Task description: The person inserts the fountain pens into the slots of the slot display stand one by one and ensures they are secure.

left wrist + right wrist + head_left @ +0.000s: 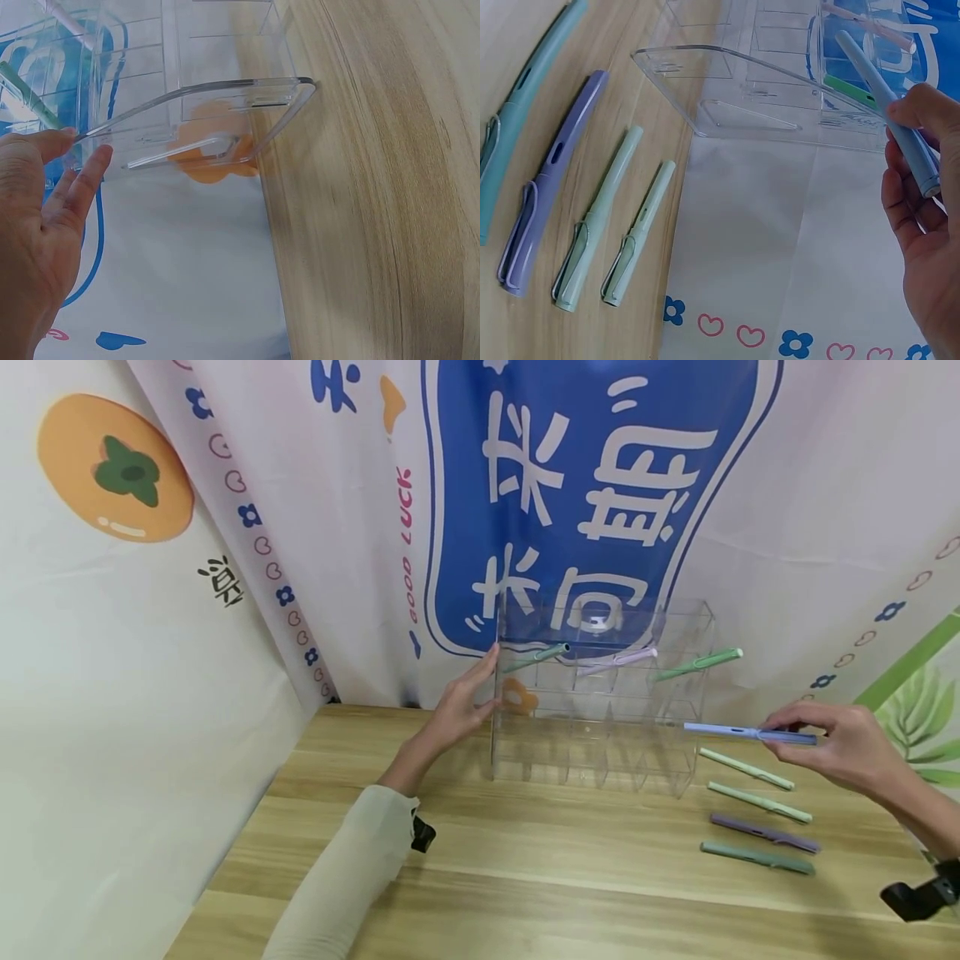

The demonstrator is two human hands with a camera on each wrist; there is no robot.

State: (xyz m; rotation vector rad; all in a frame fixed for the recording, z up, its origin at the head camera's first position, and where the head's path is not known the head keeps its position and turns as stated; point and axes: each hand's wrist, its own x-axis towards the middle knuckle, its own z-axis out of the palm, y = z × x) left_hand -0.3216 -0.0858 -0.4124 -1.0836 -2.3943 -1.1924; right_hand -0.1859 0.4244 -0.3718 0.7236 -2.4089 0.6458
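Note:
A clear acrylic pen rack [592, 702] with several compartments stands on the table against the cloth. My left hand [459, 702] rests at its left side panel, fingers extended, the fingertips right at the panel's slanted edge [187, 91]. To the right of the rack, my right hand [840, 739] pinches a light blue pen [723, 729] between thumb and fingers. The pen points left, its far end overlapping the rack's right side in the head view. A dark green pen [536, 657], a lilac pen [618, 662] and a bright green pen [699, 665] lie slanted in an upper tier.
Below my right hand, two pale green pens [746, 768] [760, 802], a purple pen [765, 833] and a teal-green pen [757, 858] lie in a column on the wooden table [570, 868]. A printed cloth [360, 543] hangs behind the rack.

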